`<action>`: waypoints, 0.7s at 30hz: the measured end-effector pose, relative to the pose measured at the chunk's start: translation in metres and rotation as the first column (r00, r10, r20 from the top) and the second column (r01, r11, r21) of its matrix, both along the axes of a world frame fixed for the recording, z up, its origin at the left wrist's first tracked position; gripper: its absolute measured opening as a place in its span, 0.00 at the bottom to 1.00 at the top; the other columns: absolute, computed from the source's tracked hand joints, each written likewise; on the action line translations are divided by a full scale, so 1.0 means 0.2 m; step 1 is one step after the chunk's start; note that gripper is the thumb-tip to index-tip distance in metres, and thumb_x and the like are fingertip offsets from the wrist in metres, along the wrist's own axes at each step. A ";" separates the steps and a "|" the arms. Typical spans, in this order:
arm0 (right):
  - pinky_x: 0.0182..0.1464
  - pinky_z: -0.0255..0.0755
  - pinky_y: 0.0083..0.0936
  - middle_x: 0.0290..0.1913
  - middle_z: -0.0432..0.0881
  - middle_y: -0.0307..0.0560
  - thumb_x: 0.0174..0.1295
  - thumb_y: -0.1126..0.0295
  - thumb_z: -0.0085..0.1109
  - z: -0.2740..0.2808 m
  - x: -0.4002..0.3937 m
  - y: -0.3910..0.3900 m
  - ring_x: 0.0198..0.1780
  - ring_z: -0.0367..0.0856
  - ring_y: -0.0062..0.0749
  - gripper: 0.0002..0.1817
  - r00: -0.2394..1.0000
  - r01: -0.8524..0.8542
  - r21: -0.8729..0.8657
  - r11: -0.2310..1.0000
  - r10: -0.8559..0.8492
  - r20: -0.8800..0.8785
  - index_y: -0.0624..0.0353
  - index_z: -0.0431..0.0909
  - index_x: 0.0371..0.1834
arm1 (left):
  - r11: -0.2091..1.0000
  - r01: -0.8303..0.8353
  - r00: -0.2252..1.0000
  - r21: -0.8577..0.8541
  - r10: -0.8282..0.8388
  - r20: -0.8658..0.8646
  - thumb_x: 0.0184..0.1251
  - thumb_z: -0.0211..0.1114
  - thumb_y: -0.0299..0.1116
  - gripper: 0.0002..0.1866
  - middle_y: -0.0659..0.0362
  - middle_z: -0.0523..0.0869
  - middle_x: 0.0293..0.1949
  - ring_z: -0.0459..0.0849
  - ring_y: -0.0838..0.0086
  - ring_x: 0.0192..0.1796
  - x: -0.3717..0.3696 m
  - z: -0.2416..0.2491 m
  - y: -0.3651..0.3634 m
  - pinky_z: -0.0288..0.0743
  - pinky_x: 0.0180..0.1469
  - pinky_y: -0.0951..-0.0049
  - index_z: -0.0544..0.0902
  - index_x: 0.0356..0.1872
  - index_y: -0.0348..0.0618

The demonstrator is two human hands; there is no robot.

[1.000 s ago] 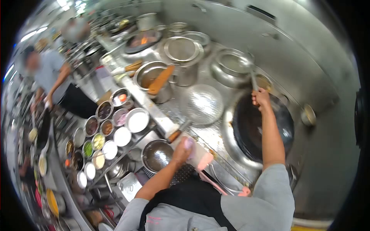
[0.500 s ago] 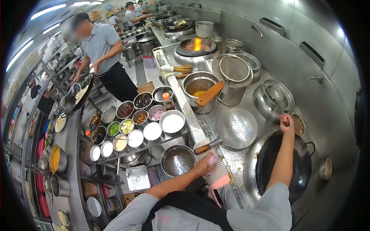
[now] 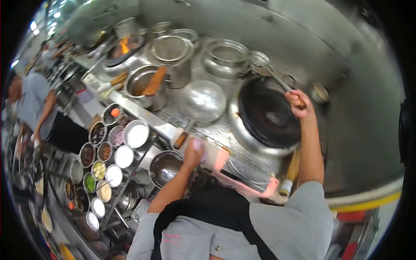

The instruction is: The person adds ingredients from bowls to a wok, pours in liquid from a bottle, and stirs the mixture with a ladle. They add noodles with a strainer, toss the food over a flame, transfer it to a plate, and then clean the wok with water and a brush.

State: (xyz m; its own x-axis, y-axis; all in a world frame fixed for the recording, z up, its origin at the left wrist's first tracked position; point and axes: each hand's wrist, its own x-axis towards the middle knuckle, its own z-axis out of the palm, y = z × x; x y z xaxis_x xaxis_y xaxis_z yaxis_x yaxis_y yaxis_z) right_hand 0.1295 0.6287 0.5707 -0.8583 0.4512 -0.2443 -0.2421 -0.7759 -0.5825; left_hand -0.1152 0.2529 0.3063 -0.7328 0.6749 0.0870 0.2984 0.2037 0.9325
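Note:
My right hand (image 3: 300,104) is closed around the wooden handle end of a long metal ladle (image 3: 279,80). The ladle's round bowl (image 3: 260,59) lies beyond the far rim of a large dark wok (image 3: 266,115), which sits on the burner ring. My left hand (image 3: 193,155) grips a bunched pale purple cloth (image 3: 198,144) by the counter's front edge. Just ahead of that hand is the wooden handle of a perforated skimmer (image 3: 203,99), which rests on the steel stove top. A metal bowl (image 3: 165,168) stands to the left of my left forearm.
Several ingredient tubs (image 3: 115,175) crowd the rack at left. A pot (image 3: 145,89) with an orange-brown handle across it stands beyond the skimmer, near a strainer pot (image 3: 173,65). Flame rises from a far burner (image 3: 125,47). A co-worker (image 3: 39,102) stands at left.
My view has swung to the right, so the stove has shifted left in the picture. My right hand has moved to the wok's right side, and more of the ladle shows. The left hand keeps the cloth.

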 end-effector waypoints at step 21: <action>0.14 0.62 0.20 0.24 0.73 0.40 0.60 0.79 0.52 0.18 -0.13 -0.11 0.17 0.69 0.19 0.38 0.745 0.052 0.844 0.534 -0.584 0.323 0.74 0.52 0.75 | 0.999 0.037 0.996 -0.029 -0.040 -0.080 0.67 0.63 0.36 0.24 0.38 0.82 0.50 0.81 0.42 0.53 -0.01 -0.06 0.00 0.75 0.55 0.54 0.69 0.60 0.41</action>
State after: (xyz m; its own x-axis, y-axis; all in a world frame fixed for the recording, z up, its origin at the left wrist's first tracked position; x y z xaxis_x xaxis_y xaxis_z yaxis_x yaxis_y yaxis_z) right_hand 0.1042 0.6067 0.6070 -0.4530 0.8915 -0.0009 0.1666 0.0836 -0.9825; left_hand -0.1171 0.2526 0.2950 -0.6977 0.7053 0.1251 0.3799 0.2163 0.8994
